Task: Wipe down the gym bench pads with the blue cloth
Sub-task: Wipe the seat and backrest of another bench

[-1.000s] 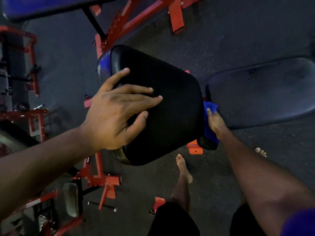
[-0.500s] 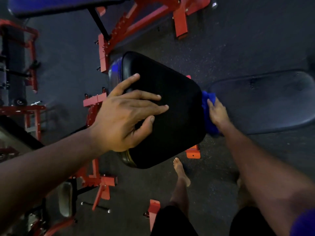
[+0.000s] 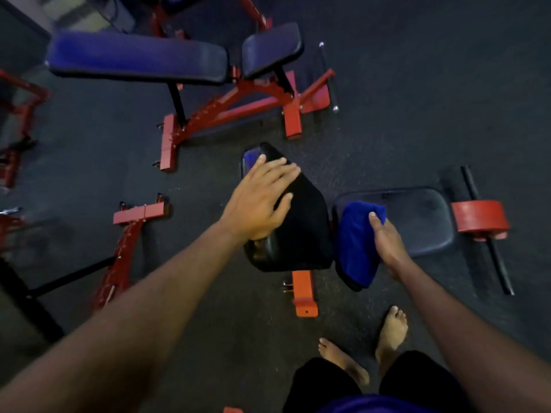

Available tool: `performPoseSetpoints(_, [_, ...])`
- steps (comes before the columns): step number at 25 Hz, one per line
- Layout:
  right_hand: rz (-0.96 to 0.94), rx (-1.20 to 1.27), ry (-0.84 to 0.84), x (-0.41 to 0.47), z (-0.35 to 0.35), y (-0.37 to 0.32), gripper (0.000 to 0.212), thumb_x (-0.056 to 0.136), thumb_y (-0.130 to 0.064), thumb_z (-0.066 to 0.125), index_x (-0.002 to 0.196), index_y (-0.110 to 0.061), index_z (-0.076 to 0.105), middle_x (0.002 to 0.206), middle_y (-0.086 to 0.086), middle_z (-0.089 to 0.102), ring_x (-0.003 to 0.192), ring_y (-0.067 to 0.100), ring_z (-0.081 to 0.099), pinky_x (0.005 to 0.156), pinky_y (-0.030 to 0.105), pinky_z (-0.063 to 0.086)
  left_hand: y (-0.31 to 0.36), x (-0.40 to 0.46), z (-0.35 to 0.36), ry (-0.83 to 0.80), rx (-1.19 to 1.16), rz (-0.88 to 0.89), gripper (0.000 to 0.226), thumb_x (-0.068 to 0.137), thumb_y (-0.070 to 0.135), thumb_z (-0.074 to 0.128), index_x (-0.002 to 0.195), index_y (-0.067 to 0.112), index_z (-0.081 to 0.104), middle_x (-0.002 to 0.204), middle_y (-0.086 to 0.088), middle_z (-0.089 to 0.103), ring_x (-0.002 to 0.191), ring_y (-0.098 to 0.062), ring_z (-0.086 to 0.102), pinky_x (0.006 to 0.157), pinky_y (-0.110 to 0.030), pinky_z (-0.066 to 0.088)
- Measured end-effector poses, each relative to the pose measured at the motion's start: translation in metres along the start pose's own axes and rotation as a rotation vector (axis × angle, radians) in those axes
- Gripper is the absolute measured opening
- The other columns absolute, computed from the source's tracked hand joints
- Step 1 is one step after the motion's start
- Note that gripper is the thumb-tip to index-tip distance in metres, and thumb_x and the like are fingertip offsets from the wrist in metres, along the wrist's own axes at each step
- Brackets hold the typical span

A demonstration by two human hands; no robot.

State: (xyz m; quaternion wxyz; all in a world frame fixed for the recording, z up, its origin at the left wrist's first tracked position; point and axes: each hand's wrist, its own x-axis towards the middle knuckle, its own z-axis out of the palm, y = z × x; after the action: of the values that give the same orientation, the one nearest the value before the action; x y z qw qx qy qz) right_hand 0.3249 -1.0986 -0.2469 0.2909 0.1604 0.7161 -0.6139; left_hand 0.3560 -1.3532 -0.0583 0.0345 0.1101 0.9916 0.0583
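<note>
Gripping blue cloth (image 3: 356, 242), right hand (image 3: 387, 242)

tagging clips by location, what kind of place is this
Most likely a gym: red-framed benches with padded seats, a red weight plate on a bar, and dark rubber flooring.

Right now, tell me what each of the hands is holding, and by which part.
The right hand grips the blue cloth by its upper right edge, thumb on top. The left hand holds nothing: it rests flat on the black back pad.
</note>
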Motion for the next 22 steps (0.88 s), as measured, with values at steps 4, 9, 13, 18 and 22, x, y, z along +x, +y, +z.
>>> performPoseSetpoints(4, [0.03, 0.171, -0.007, -0.051, 0.004, -0.039, 0.033, 0.104, -0.045, 0.041, 0.126, -0.028, 0.059, 0.126, 0.002, 0.065, 0.112, 0.021, 0.062, 0.106, 0.045, 0.046, 0.017, -0.029, 0.007, 0.132, -0.345, -0.517, 0.06, 0.112, 0.037, 0.026, 0.163, 0.012, 0.008, 0.171, -0.002, -0.001, 0.158, -0.013, -0.005, 0.128, -0.032, -0.003])
performPoseSetpoints(9, [-0.1, 0.202, -0.072, -0.099, 0.061, -0.094, 0.041, 0.102, -0.055, 0.037, 0.125, -0.031, 0.061, 0.119, -0.005, 0.068, 0.112, 0.015, 0.062, 0.106, 0.046, 0.045, 0.02, -0.045, 0.014, 0.165, -0.55, -0.557, 0.053, 0.113, 0.035, 0.023, 0.161, 0.024, 0.003, 0.17, 0.012, -0.008, 0.153, 0.004, -0.011, 0.119, -0.011, -0.007])
performPoseSetpoints(13, [-0.415, -0.108, -0.218, -0.094, 0.088, -0.088, 0.066, 0.094, -0.066, 0.027, 0.14, -0.025, 0.051, 0.131, -0.004, 0.059, 0.122, 0.019, 0.055, 0.11, 0.032, 0.036, 0.016, -0.044, 0.02, 0.291, -0.591, -0.544, 0.052, 0.111, 0.024, 0.031, 0.16, 0.014, 0.017, 0.17, 0.003, 0.009, 0.157, -0.004, 0.004, 0.127, -0.022, 0.005])
performPoseSetpoints(18, [-0.949, -0.5, -0.235, -0.071, 0.091, -0.066, 0.058, 0.1, -0.055, 0.031, 0.155, -0.037, 0.022, 0.161, -0.001, 0.029, 0.141, 0.02, 0.031, 0.115, 0.039, 0.02, 0.013, -0.041, 0.023, 0.331, -0.622, -0.559, 0.051, 0.109, 0.011, 0.037, 0.158, 0.002, 0.026, 0.17, -0.007, 0.016, 0.158, -0.017, 0.01, 0.128, -0.031, 0.012])
performPoseSetpoints(22, [-0.889, -0.307, -0.269, -0.04, 0.132, -0.108, 0.054, 0.1, -0.05, 0.035, 0.152, -0.042, 0.024, 0.164, -0.003, 0.016, 0.153, 0.024, 0.009, 0.122, 0.051, 0.013, 0.012, -0.041, 0.026, 0.366, -0.659, -0.543, 0.05, 0.108, 0.008, 0.037, 0.157, 0.0, 0.027, 0.168, -0.008, 0.018, 0.158, -0.018, 0.013, 0.129, -0.033, 0.013])
